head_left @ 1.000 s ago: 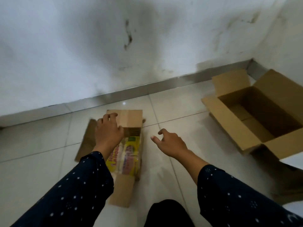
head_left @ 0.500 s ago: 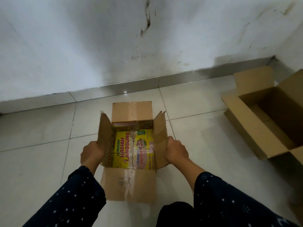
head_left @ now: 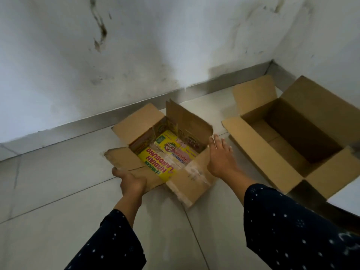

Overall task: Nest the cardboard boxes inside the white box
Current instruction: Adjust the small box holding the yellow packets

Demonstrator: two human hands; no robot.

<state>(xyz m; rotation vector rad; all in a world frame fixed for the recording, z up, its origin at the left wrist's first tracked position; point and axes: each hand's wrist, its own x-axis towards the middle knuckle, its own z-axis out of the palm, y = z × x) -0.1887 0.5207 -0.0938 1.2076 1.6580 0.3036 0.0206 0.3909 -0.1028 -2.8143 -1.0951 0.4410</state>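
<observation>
A small cardboard box with printed yellow and pink inner faces sits open in front of me, tilted and turned. My left hand grips its left flap from below. My right hand lies flat against its right side, fingers spread, beside the upright right flap. A bigger plain cardboard box stands open to the right, with nothing inside. A corner of a white box shows at the right edge, mostly out of frame.
The floor is pale tile with a grey skirting along a stained white wall. The walls meet in a corner behind the big box. My dark dotted sleeves fill the bottom of the view.
The small box has been turned clockwise and shifted toward the bigger box. My left hand moved under the left flap; my right hand opened flat on the right side.
</observation>
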